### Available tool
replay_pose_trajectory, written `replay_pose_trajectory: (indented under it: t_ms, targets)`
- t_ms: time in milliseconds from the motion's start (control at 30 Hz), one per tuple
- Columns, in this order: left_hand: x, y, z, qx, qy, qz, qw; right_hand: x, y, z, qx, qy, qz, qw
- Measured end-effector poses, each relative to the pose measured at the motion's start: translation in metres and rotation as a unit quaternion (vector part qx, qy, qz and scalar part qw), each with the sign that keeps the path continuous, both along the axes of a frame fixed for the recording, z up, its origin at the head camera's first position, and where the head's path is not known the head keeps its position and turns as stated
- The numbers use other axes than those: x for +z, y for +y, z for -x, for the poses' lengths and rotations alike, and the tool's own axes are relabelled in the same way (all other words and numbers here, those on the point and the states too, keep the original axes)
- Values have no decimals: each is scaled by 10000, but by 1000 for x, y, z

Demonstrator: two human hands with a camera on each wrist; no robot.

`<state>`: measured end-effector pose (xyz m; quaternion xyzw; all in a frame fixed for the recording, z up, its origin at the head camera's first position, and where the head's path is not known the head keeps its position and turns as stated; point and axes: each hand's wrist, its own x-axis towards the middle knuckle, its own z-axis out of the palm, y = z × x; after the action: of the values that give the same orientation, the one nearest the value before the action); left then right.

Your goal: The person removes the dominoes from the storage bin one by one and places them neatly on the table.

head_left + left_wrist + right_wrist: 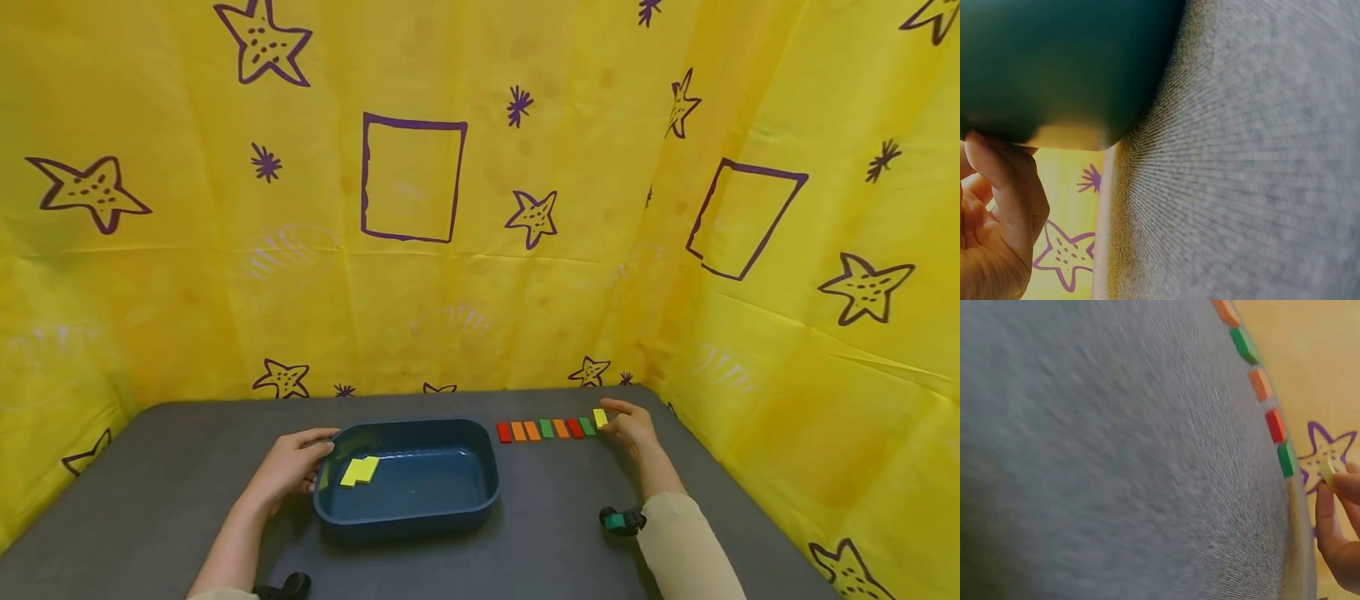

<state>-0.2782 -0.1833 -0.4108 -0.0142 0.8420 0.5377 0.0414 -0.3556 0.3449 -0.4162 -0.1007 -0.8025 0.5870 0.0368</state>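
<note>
A dark blue rectangular bin (408, 532) stands on the table, with a few yellow tiles (360, 471) on its floor at the left. My left hand (294, 465) holds the bin's left side near the rim; curled fingers (1013, 194) touch the wall in the left wrist view. To the right of the bin runs a row of red, orange and green tiles (547, 428). At its right end my right hand (632, 427) pinches a yellow tile (1328, 473) between thumb and fingertips, slightly past the last green tile (1285, 459).
The grey table (547, 533) extends in front of the row and around the bin. Yellow curtains (420, 317) with purple stars and squares hang behind the table and at both sides.
</note>
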Motion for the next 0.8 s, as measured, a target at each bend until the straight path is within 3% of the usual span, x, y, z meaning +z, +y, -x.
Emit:
replay_pose_trajectory:
  t_ms: [300,800]
  targets:
    - [0,-1,2,-50,-4,14,10000,-6,9,11,82,-225,148,9996]
    - [0,-2,1,-61,-44,45,10000,-15,7,15,162,-183,-265,9994]
